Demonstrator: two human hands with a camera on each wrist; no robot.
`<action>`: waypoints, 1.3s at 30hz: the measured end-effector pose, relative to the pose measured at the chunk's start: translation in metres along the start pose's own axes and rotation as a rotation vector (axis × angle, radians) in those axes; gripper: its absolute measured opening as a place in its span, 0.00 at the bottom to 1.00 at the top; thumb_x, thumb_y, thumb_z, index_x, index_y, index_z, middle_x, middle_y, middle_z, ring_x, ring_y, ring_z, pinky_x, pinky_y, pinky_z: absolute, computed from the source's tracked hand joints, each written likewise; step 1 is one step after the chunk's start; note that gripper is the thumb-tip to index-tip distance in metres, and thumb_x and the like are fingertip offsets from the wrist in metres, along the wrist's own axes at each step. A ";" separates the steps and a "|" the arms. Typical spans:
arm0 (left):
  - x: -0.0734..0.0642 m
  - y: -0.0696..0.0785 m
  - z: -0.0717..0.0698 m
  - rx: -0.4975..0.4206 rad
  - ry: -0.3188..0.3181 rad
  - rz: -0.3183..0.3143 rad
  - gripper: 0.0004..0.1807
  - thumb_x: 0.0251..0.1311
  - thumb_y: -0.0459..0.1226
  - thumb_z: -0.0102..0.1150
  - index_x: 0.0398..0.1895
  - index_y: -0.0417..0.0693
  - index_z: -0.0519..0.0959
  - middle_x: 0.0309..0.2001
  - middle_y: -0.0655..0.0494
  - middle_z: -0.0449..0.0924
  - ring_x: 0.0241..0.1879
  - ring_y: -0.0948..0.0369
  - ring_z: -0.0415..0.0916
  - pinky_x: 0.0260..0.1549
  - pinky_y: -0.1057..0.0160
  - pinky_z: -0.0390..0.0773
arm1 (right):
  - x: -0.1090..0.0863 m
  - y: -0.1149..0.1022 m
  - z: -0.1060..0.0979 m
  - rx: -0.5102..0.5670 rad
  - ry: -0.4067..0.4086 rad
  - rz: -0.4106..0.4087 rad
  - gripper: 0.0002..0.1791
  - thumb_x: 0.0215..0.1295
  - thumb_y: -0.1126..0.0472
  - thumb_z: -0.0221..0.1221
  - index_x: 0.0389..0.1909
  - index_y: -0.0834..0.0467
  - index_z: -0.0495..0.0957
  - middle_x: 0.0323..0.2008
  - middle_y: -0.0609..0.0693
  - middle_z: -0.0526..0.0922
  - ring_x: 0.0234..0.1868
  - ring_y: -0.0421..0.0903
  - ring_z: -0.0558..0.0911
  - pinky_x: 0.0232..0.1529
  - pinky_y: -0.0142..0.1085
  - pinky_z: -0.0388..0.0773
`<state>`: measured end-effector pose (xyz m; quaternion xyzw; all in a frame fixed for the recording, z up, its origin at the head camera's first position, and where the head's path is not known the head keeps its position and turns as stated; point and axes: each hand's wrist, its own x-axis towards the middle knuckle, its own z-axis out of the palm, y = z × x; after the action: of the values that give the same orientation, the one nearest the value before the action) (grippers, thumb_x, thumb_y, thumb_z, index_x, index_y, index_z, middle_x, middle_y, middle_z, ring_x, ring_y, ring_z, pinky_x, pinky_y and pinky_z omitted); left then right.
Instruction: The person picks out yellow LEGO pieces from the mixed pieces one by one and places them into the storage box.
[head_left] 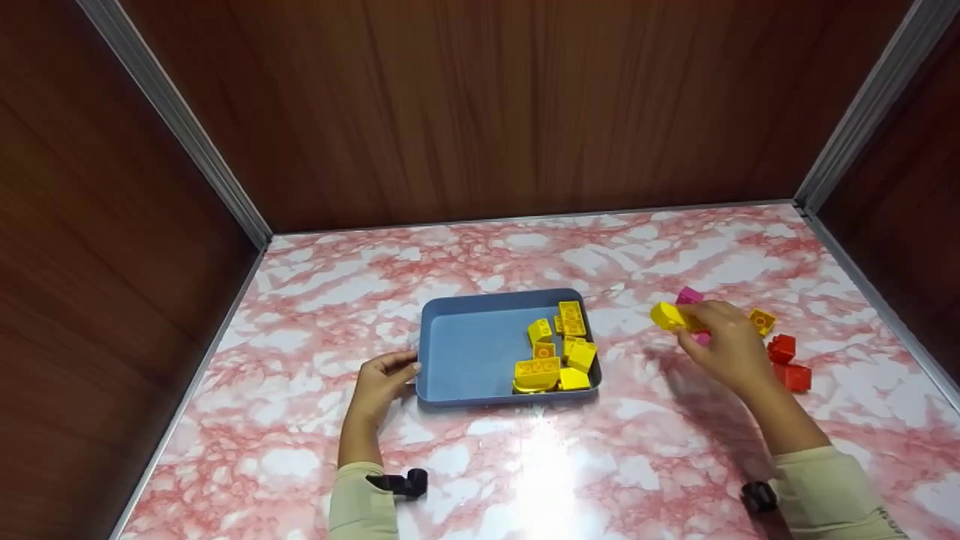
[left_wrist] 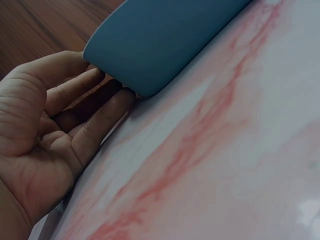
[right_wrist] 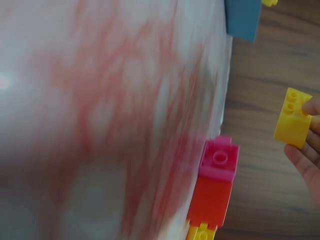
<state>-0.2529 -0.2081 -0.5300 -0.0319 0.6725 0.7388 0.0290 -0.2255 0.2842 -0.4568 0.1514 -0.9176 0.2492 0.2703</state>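
Observation:
A blue-grey tray lies on the table with several yellow toy bricks gathered in its right part. My left hand holds the tray's left end; in the left wrist view, that hand's fingers touch the tray's rim and outer wall. To the right of the tray, my right hand pinches a yellow brick above the table. The right wrist view shows that yellow brick between thumb and fingers, with its studs visible.
Around my right hand lie a pink brick, an orange-yellow brick and red bricks. Some are partly hidden by the hand. Wood-patterned panels enclose the marbled table at the back and both sides.

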 end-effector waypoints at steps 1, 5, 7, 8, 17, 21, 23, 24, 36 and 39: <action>0.000 0.000 0.000 -0.001 0.000 -0.005 0.18 0.57 0.26 0.64 0.50 0.26 0.78 0.43 0.42 0.81 0.35 0.57 0.80 0.35 0.60 0.85 | 0.000 -0.002 0.002 0.009 0.001 0.000 0.18 0.51 0.71 0.69 0.46 0.68 0.81 0.40 0.62 0.83 0.39 0.58 0.79 0.40 0.54 0.82; 0.000 0.000 0.000 -0.001 0.002 -0.006 0.18 0.57 0.26 0.65 0.51 0.25 0.78 0.42 0.42 0.82 0.34 0.57 0.80 0.34 0.60 0.85 | 0.001 -0.008 0.009 0.040 0.003 0.006 0.18 0.52 0.71 0.69 0.46 0.67 0.81 0.41 0.61 0.83 0.41 0.58 0.79 0.42 0.55 0.81; 0.000 0.000 0.000 -0.001 0.007 -0.001 0.19 0.56 0.26 0.65 0.51 0.24 0.77 0.42 0.41 0.82 0.34 0.57 0.81 0.34 0.60 0.85 | 0.002 -0.010 0.013 0.055 0.008 -0.002 0.18 0.51 0.71 0.69 0.45 0.67 0.82 0.41 0.60 0.83 0.41 0.57 0.80 0.43 0.54 0.81; 0.000 0.000 0.000 -0.001 0.008 0.003 0.19 0.56 0.26 0.65 0.51 0.24 0.77 0.42 0.41 0.82 0.34 0.57 0.81 0.34 0.60 0.85 | 0.003 -0.012 0.015 0.061 0.012 -0.014 0.17 0.51 0.71 0.70 0.44 0.67 0.82 0.40 0.60 0.83 0.40 0.56 0.80 0.42 0.54 0.81; 0.000 -0.001 0.000 -0.014 0.019 -0.003 0.18 0.56 0.25 0.64 0.50 0.25 0.78 0.42 0.43 0.82 0.35 0.56 0.81 0.36 0.59 0.86 | 0.014 -0.032 0.034 0.103 -0.044 -0.096 0.17 0.51 0.69 0.71 0.43 0.66 0.83 0.37 0.57 0.84 0.37 0.53 0.80 0.41 0.49 0.82; 0.000 -0.001 0.000 -0.006 0.020 -0.002 0.17 0.56 0.25 0.64 0.49 0.26 0.79 0.42 0.43 0.82 0.35 0.56 0.81 0.35 0.59 0.85 | 0.019 -0.044 0.042 0.109 -0.095 -0.096 0.17 0.52 0.67 0.71 0.45 0.65 0.83 0.37 0.56 0.84 0.38 0.52 0.80 0.42 0.48 0.82; 0.000 -0.001 0.000 -0.003 0.020 -0.002 0.17 0.56 0.25 0.65 0.49 0.26 0.79 0.42 0.43 0.82 0.35 0.57 0.81 0.35 0.59 0.85 | 0.022 -0.050 0.048 0.114 -0.115 -0.102 0.17 0.53 0.67 0.71 0.45 0.66 0.82 0.37 0.55 0.83 0.38 0.52 0.79 0.43 0.48 0.82; 0.001 -0.001 0.000 -0.001 0.020 -0.002 0.17 0.56 0.25 0.65 0.49 0.26 0.79 0.42 0.43 0.82 0.35 0.57 0.81 0.35 0.59 0.85 | 0.024 -0.052 0.050 0.118 -0.122 -0.107 0.17 0.53 0.67 0.71 0.45 0.66 0.82 0.37 0.55 0.83 0.38 0.52 0.79 0.43 0.47 0.82; -0.001 0.003 0.001 0.015 0.005 0.011 0.17 0.57 0.25 0.64 0.50 0.24 0.78 0.43 0.40 0.82 0.35 0.58 0.81 0.35 0.60 0.85 | 0.044 -0.075 0.081 0.094 -0.179 -0.237 0.15 0.55 0.66 0.70 0.43 0.66 0.82 0.38 0.57 0.83 0.41 0.56 0.79 0.46 0.48 0.80; -0.001 0.002 0.001 0.015 0.010 0.011 0.17 0.56 0.25 0.64 0.49 0.24 0.78 0.42 0.41 0.83 0.35 0.58 0.81 0.34 0.60 0.85 | 0.046 -0.078 0.087 0.089 -0.220 -0.241 0.15 0.55 0.66 0.70 0.43 0.65 0.82 0.37 0.56 0.82 0.41 0.55 0.78 0.45 0.48 0.80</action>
<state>-0.2524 -0.2074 -0.5277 -0.0316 0.6785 0.7336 0.0221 -0.2671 0.1657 -0.4644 0.2983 -0.9049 0.2372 0.1892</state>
